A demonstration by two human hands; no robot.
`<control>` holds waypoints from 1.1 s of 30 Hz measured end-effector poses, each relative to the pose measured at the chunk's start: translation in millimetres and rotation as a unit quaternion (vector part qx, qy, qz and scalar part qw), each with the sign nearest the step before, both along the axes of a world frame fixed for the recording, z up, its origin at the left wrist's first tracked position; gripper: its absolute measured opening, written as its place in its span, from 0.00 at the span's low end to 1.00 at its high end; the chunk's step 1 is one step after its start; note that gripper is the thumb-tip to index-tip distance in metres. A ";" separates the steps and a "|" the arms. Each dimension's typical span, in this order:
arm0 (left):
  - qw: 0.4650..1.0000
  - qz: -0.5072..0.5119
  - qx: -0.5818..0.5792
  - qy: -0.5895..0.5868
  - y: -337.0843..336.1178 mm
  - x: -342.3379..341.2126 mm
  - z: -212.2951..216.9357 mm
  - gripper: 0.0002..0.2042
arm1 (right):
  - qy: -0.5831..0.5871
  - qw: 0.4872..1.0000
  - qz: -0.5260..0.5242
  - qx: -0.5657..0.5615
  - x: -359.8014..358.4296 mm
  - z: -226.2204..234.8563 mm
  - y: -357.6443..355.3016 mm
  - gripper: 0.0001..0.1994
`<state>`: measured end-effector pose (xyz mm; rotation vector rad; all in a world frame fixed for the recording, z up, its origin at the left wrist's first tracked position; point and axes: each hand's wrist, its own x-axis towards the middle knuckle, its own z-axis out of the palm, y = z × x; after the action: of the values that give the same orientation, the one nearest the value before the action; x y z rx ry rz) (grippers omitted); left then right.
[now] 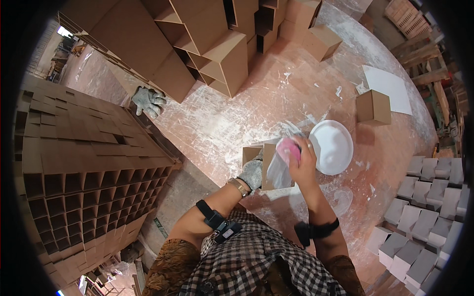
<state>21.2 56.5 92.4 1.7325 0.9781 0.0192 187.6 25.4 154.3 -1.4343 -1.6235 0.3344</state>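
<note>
A small brown cardboard box lies on the worktable in front of me. My left hand, in a grey knit glove, reaches into its open side and holds it; the fingertips are partly hidden by the cardboard. White paste coats the panel facing right. My bare right hand grips a pink sponge against the upper part of that coated panel. Just right of this hand sits a round white plate, with white material on it.
Stacked cardboard boxes rise at the far side. A tall stack of open boxes stands left, beside a loose grey glove. One closed box rests by a white sheet. Rows of white-coated boxes fill the right.
</note>
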 end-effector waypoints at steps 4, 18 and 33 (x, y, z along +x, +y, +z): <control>0.999 -0.033 0.013 0.018 2.7 -7.1 9.0 0.24 | -0.045 0.993 0.110 0.007 -11.9 15.1 -23.6 0.16; 0.968 -0.044 0.226 -0.098 -10.2 -4.7 -60.0 0.22 | -0.011 0.984 0.172 0.035 -12.7 15.0 -41.5 0.15; 0.972 0.023 0.229 -0.050 -16.8 -0.9 -59.5 0.19 | 0.023 0.980 0.199 0.000 0.6 3.8 -49.7 0.17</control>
<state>20.3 39.7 32.9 2.1034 0.9913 0.3866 188.2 -24.3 158.1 -1.0839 -1.8678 0.5907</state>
